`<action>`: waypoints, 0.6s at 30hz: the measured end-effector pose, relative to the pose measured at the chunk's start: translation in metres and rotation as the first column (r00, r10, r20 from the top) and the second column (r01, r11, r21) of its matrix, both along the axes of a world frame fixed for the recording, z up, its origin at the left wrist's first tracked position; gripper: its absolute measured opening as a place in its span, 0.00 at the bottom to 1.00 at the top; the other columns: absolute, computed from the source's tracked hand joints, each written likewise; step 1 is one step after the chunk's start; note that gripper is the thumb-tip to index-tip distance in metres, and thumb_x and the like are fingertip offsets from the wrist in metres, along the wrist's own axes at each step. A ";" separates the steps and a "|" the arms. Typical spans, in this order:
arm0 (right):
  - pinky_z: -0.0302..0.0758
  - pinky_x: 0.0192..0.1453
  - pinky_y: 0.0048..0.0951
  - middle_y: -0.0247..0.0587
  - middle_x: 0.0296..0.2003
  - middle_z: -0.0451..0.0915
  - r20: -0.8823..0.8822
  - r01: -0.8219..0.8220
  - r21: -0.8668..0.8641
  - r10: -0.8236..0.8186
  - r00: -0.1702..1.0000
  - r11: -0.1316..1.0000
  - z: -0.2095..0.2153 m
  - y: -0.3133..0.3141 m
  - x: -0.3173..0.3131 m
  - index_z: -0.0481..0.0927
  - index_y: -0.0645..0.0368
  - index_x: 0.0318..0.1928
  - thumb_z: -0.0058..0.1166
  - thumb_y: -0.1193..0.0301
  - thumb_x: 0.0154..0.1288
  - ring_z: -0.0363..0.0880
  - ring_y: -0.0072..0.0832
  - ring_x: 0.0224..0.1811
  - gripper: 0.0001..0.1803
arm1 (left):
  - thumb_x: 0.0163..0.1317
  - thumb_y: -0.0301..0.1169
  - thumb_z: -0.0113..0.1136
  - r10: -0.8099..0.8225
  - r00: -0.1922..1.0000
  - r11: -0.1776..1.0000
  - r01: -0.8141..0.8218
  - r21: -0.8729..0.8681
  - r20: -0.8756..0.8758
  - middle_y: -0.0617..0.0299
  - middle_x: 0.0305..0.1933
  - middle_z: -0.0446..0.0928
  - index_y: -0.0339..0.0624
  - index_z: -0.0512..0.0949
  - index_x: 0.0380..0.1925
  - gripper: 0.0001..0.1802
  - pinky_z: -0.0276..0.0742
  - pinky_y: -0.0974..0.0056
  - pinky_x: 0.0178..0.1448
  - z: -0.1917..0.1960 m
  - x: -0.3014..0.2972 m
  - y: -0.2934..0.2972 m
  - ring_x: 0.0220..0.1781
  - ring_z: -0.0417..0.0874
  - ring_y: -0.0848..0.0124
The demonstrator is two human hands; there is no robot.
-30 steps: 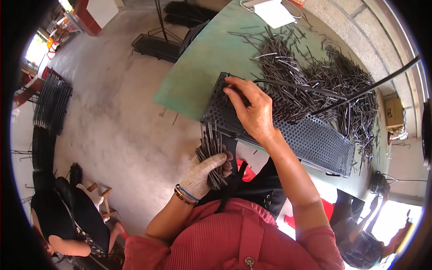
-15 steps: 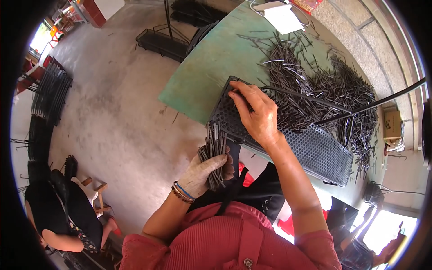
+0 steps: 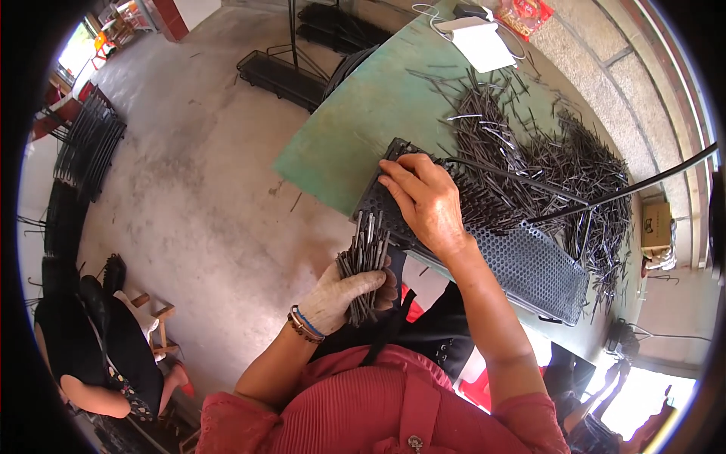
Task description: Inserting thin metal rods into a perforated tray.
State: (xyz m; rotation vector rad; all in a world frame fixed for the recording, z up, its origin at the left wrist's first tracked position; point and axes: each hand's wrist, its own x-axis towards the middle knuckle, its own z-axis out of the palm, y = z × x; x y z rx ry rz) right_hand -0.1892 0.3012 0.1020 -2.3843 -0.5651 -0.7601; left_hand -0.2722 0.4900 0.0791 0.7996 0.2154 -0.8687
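Observation:
My left hand (image 3: 333, 295), in a pale work glove, is wrapped round an upright bundle of thin black rods (image 3: 366, 253). It is beside the near left end of a long black tray (image 3: 529, 265) with a grid of round holes. My bare right hand (image 3: 429, 200) is over that end of the tray. Its thumb and fingers are bent close together at the tray's surface. Whatever is between them is too small or hidden to make out. Rods stand densely in the tray's middle, just right of this hand.
A large heap of loose black rods (image 3: 560, 166) covers the right of the green table (image 3: 340, 121). A black bar (image 3: 643, 178) slants over it. A white face mask (image 3: 484, 47) lies at the far edge. Another person (image 3: 102, 363) sits at lower left; black racks (image 3: 91, 144) line the left.
My right hand has shifted slightly toward the tray's near left edge, fingers drawn in. My left hand still grips the bundle. The whole view has moved a little.

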 end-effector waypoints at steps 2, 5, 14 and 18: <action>0.77 0.40 0.37 0.44 0.37 0.80 -0.024 0.035 -0.109 -0.038 0.999 0.993 0.011 0.003 -0.001 0.84 0.61 0.43 0.62 0.74 0.60 0.81 0.42 0.37 0.10 | 0.62 0.30 0.62 0.008 0.999 1.000 -0.007 0.015 -0.031 0.55 0.41 0.82 0.37 0.74 0.51 0.18 0.85 0.62 0.40 0.002 0.000 0.000 0.36 0.86 0.67; 0.76 0.40 0.38 0.46 0.36 0.79 -0.141 0.085 -0.104 -0.099 0.985 0.991 0.014 0.006 -0.001 0.83 0.62 0.42 0.60 0.73 0.62 0.80 0.44 0.37 0.09 | 0.62 0.30 0.62 0.020 1.000 1.000 -0.020 0.016 -0.010 0.54 0.41 0.82 0.37 0.74 0.50 0.17 0.85 0.62 0.39 0.004 0.000 -0.001 0.35 0.85 0.68; 0.77 0.40 0.38 0.47 0.38 0.79 -0.229 -0.030 -0.059 0.015 0.973 0.998 0.012 0.005 0.001 0.83 0.64 0.43 0.60 0.74 0.63 0.80 0.46 0.37 0.10 | 0.62 0.32 0.63 0.028 0.999 0.999 -0.029 0.041 0.040 0.56 0.38 0.82 0.36 0.76 0.46 0.15 0.83 0.66 0.37 -0.004 -0.001 0.000 0.32 0.83 0.72; 0.77 0.37 0.39 0.46 0.36 0.77 -0.164 0.012 0.061 -0.002 0.986 0.998 0.009 0.006 -0.002 0.83 0.64 0.43 0.60 0.72 0.62 0.79 0.45 0.32 0.11 | 0.61 0.32 0.64 0.022 0.999 0.997 -0.025 0.072 0.038 0.57 0.38 0.82 0.36 0.76 0.44 0.15 0.83 0.66 0.37 0.001 0.000 0.000 0.32 0.83 0.72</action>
